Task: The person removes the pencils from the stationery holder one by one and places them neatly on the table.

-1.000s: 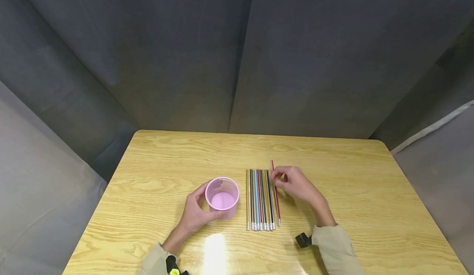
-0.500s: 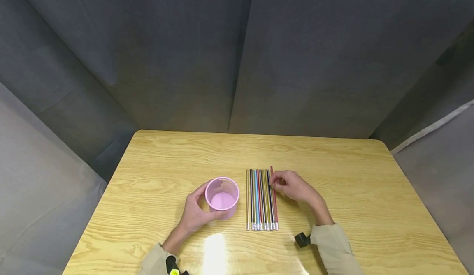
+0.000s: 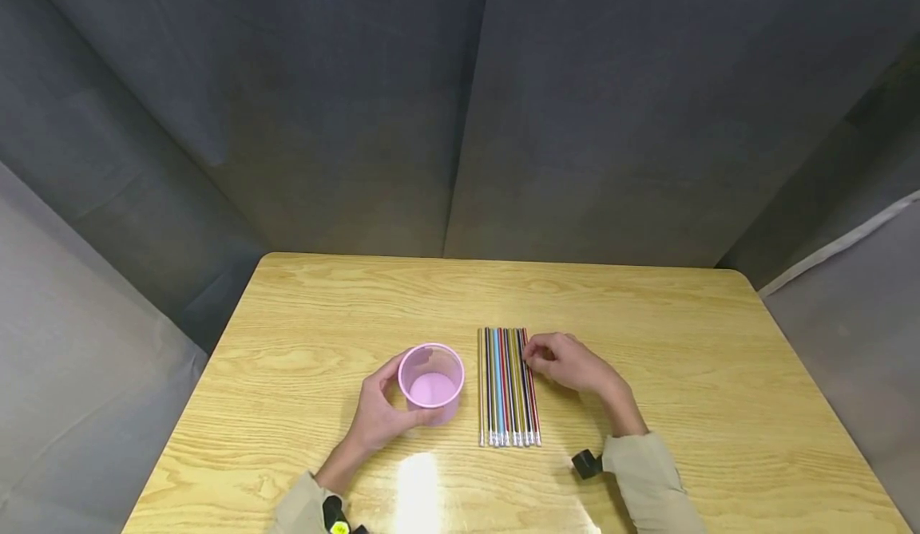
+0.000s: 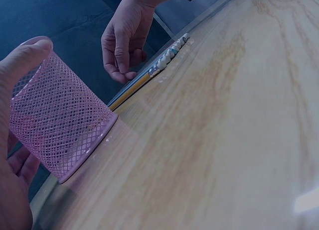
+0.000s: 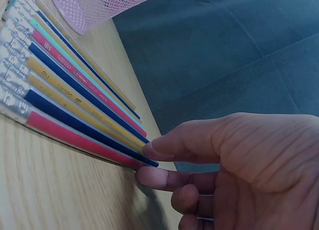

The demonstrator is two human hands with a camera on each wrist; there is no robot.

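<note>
A pink mesh pencil cup (image 3: 451,411) stands upright on the table, left of a row of pencils (image 3: 501,390). My left hand (image 3: 378,413) holds the cup from its left side, thumb near the rim in the left wrist view. The pencils lie side by side, eraser ends toward me, in gold, dark blue, light blue and red. My right hand (image 3: 573,364) is at the row's right edge. Its thumb and index finger pinch near the far end of the outermost red pencil (image 5: 79,142), beside a dark blue one; the exact contact is partly hidden.
The wooden table (image 3: 690,342) extends to both sides of the hands. Grey cloth (image 3: 345,119) hangs behind its far edge, with paler cloth at left and right. A bright glare spot (image 3: 417,486) lies near the front.
My right hand has brought the red pencil leftward and toward me, from slanted and apart to lying against the row with its ends level. My left hand and the cup stay put.
</note>
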